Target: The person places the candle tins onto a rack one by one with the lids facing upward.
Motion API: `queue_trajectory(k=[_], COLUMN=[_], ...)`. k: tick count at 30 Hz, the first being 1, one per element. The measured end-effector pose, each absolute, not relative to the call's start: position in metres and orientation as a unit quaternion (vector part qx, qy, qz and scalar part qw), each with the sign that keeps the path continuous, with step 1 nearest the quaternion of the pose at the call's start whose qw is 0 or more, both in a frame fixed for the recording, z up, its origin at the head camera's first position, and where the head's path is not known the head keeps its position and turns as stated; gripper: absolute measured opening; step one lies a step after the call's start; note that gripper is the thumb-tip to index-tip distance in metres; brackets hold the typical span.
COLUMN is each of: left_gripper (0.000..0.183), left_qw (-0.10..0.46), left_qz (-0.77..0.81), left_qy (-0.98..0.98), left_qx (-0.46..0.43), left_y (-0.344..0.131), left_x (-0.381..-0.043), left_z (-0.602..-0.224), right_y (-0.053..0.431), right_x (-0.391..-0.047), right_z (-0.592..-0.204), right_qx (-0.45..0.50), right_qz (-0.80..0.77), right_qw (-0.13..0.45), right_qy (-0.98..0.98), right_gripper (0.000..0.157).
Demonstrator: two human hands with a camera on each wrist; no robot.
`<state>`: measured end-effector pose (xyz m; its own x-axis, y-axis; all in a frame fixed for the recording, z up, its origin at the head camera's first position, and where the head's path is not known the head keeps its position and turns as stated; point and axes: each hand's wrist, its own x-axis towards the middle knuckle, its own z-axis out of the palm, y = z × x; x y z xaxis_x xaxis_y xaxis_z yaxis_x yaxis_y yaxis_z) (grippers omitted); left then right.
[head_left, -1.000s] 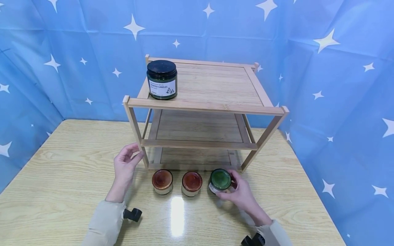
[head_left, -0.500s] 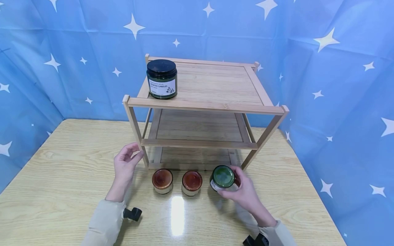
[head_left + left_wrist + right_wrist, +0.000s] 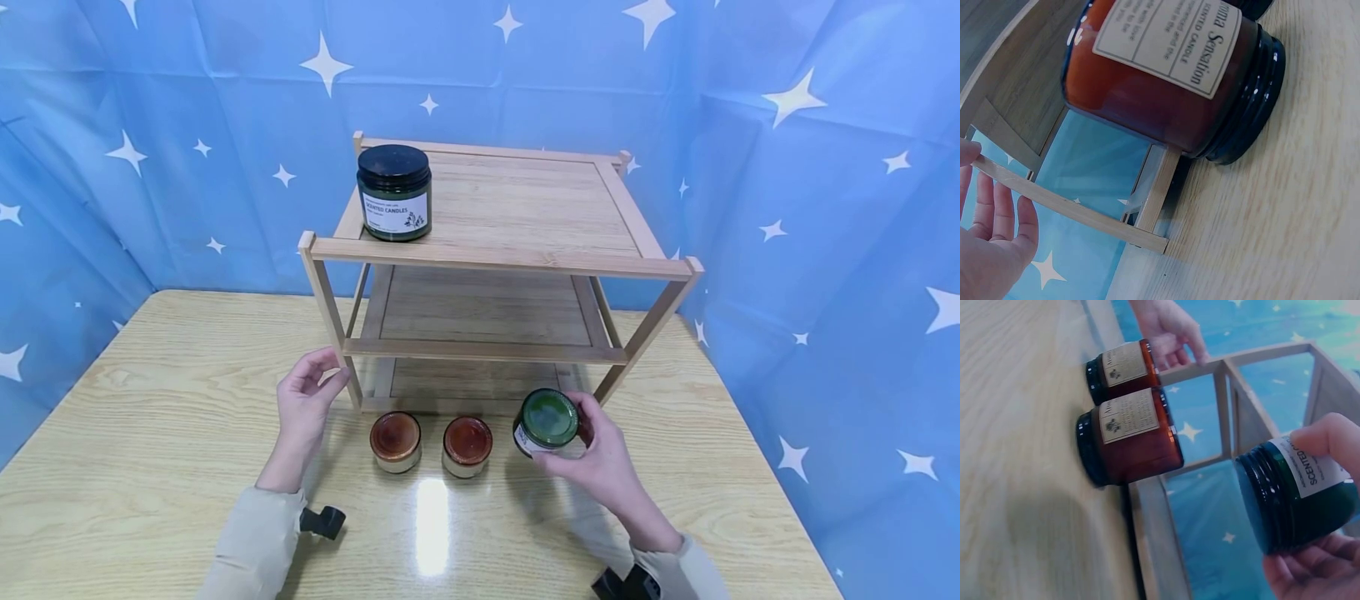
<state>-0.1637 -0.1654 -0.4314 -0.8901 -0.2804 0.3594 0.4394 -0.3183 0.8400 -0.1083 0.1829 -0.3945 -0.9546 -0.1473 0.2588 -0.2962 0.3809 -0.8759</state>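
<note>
My right hand grips a green scented candle jar between thumb and fingers, raised off the table. In the right wrist view the same candle jar has a white label, and its black lid points toward the table. My left hand holds the front left post of a wooden shelf rack. In the left wrist view thumb and fingers lie on either side of that post. Two amber candle jars, one on the left and one on the right, stand lid down before the rack.
A larger dark green candle jar stands upright at the left of the rack's top shelf. The light wooden table carries everything. A blue star-patterned curtain hangs behind and along both sides.
My right hand has lifted the green candle jar from the table and moved it slightly right and toward the rack. The left hand and the amber jars have stayed in place.
</note>
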Motion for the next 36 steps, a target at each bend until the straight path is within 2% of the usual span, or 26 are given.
queue_trajectory(k=[24,36], left_gripper=[0.042,0.041], left_qw=[0.224,0.225], left_qz=[-0.81,-0.808], left_qy=[-0.537,-0.539], left_qx=[-0.079,-0.077], left_y=[-0.165,-0.166], left_x=[-0.164,-0.164], left_z=[-0.432,-0.432], right_y=[0.172,0.164], right_x=[-0.111,-0.113], right_z=[-0.354,-0.336], right_qx=[0.182,0.2], right_qz=[0.592,0.594], right_qw=[0.143,0.151], right_qy=[-0.772,-0.765], right_gripper=[0.062,0.063])
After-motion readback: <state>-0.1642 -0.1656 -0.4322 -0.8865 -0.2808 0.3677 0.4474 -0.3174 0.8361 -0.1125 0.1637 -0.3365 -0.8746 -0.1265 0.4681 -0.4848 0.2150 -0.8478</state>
